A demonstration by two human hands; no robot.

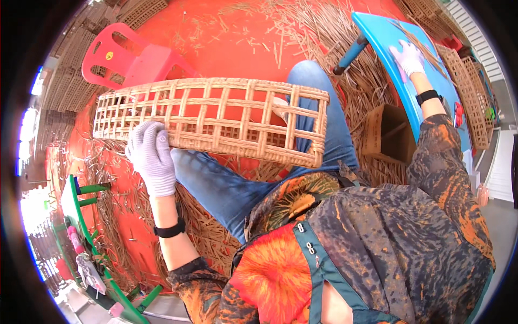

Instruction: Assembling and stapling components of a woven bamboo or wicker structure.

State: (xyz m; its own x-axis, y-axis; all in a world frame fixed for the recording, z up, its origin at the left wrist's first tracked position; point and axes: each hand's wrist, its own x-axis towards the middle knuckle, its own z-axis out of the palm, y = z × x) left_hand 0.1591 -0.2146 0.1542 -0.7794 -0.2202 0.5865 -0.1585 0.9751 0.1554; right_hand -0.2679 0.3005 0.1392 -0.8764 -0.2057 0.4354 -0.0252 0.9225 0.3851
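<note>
An openwork basket [220,116], long and woven from tan strips in a square lattice, lies across my knees. Its near lower rim is gripped at the left by my left hand [152,159], in a pale knitted glove; the thumb shows at the rim, while some fingertips are hidden. Far to the right, my right hand [408,58], gloved too, rests on the blue table [386,40] with its fingers apart. Thin brown strips [423,46] lie on the tabletop just beyond that hand. I see nothing held in it.
A red plastic chair [154,62] stands beyond the basket. Loose strips [345,59] litter the red floor. A brown open box [377,132] sits beside my right knee. Woven baskets are stacked [70,81] at the far left; a green-edged table [81,216] stands at the left.
</note>
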